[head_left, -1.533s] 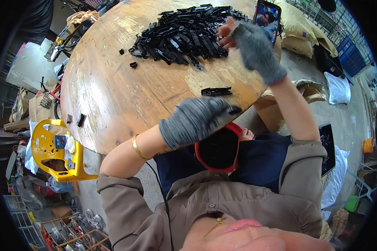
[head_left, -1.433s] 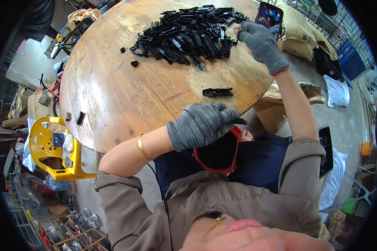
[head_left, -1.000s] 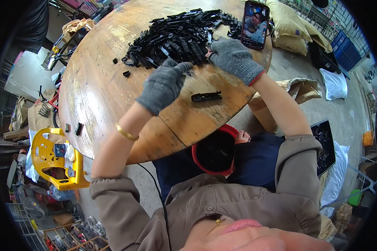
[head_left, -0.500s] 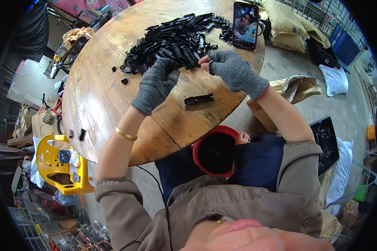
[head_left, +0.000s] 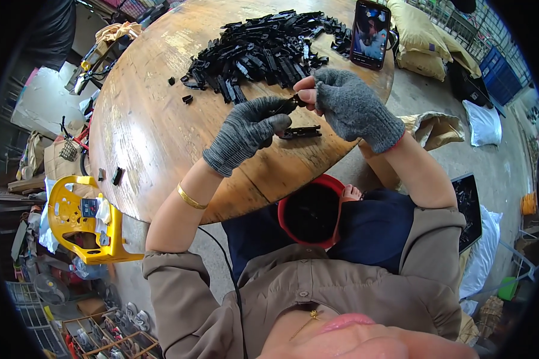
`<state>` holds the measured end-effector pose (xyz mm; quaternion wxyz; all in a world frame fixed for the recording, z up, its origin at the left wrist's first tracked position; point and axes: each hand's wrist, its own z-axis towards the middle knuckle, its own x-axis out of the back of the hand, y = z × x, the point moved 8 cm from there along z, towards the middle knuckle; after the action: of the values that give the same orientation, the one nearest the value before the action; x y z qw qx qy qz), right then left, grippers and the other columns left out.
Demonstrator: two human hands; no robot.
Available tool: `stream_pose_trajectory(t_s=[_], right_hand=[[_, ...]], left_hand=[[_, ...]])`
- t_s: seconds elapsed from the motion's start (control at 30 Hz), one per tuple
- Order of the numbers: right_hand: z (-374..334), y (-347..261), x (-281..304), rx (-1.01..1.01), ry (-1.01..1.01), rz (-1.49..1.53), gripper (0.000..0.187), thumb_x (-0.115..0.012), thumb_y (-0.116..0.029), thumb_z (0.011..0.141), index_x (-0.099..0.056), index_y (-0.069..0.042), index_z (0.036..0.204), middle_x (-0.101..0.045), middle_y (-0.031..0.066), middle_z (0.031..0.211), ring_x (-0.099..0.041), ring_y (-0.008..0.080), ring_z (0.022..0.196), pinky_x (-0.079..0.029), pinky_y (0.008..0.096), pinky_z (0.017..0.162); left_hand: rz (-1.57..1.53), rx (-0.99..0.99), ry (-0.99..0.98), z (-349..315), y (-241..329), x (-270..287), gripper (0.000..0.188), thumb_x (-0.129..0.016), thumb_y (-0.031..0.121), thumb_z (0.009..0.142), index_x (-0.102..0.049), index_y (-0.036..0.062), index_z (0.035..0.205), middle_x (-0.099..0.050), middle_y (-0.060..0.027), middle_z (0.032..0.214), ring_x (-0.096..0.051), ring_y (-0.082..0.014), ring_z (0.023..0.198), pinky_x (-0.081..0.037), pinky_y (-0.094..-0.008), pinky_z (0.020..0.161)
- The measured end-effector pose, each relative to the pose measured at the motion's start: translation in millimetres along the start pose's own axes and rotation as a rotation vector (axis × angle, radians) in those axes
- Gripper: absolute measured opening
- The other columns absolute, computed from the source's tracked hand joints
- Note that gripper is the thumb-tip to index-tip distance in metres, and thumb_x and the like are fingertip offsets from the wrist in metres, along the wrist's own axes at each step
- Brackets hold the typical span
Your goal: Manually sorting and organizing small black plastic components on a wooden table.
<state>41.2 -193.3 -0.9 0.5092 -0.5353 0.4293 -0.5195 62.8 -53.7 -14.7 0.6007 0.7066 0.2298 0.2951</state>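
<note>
In front of me, my left hand, in a grey glove, is closed around a small black plastic part. The thumb and fingers of my right hand, in a fingerless grey glove, pinch the other end of that part. Most of it is hidden by the left glove. Just below my hands, a longer black plastic piece lies on the round wooden table. A big pile of similar black pieces spreads beyond my hands.
A phone stands at the table's far right. Below the near edge sits a red bucket, dark inside. An open brown paper bag is at right, a yellow plastic chair at left. Small black bits lie near the left edge.
My hands have come together, moving back from the pile toward me. A black plastic part now shows between them. The view has shifted slightly.
</note>
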Motion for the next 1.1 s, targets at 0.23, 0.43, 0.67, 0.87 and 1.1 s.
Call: stream_pose_trajectory(t_s=[0.23,0.43,0.67,0.87,1.1], right_hand=[[-5,-3,-4,-0.012,0.003,0.004,0.025,-0.061,-0.019,0.080,-0.062,0.001,0.094,-0.061,0.0049,0.076,-0.056,0.0093,0.067,-0.046,0.0204,0.060],[-7,-5,-8,0.022,0.036,0.035,0.020,-0.062,-0.015,0.079,-0.063,0.001,0.092,-0.061,0.0049,0.072,-0.057,0.0095,0.065,-0.047,0.0207,0.060],[-22,-30,-10,0.328,0.189,-0.234,0.016,-0.063,-0.015,0.079,-0.065,-0.003,0.089,-0.062,0.0029,0.073,-0.054,0.0078,0.063,-0.044,0.0204,0.059],[-7,-3,-21,-0.020,-0.007,0.128,0.052,-0.053,-0.049,0.081,-0.062,0.002,0.087,-0.061,0.0086,0.078,-0.057,0.0121,0.070,-0.048,0.0229,0.064],[-28,-23,-69,0.000,-0.139,0.179,0.047,-0.049,-0.044,0.086,-0.060,0.002,0.092,-0.061,0.0098,0.081,-0.059,0.0131,0.073,-0.050,0.0231,0.065]], left_hand=[[0.080,-0.063,-0.055,0,-2,-2,0.031,-0.055,0.024,0.086,-0.057,0.0048,0.111,-0.054,0.0040,0.067,-0.043,-0.0008,0.054,-0.036,-0.0147,0.047],[0.026,-0.062,-0.112,-1,-2,-2,0.030,-0.055,0.022,0.086,-0.057,0.0035,0.110,-0.055,0.0032,0.070,-0.047,-0.0021,0.060,-0.039,-0.0161,0.051],[0.193,-0.103,0.022,-8,7,0,0.025,-0.055,0.018,0.086,-0.058,-0.0016,0.102,-0.062,-0.0035,0.085,-0.052,-0.0079,0.077,-0.044,-0.0216,0.071],[0.269,-0.101,-0.167,-15,11,-30,0.023,-0.053,0.017,0.087,-0.059,-0.0015,0.099,-0.063,-0.0074,0.084,-0.054,-0.0102,0.078,-0.044,-0.0250,0.072],[0.478,-0.567,-0.092,-41,26,-36,0.018,-0.052,0.011,0.083,-0.061,0.0026,0.098,-0.062,-0.0150,0.083,-0.058,-0.0298,0.077,-0.046,-0.0314,0.070]])
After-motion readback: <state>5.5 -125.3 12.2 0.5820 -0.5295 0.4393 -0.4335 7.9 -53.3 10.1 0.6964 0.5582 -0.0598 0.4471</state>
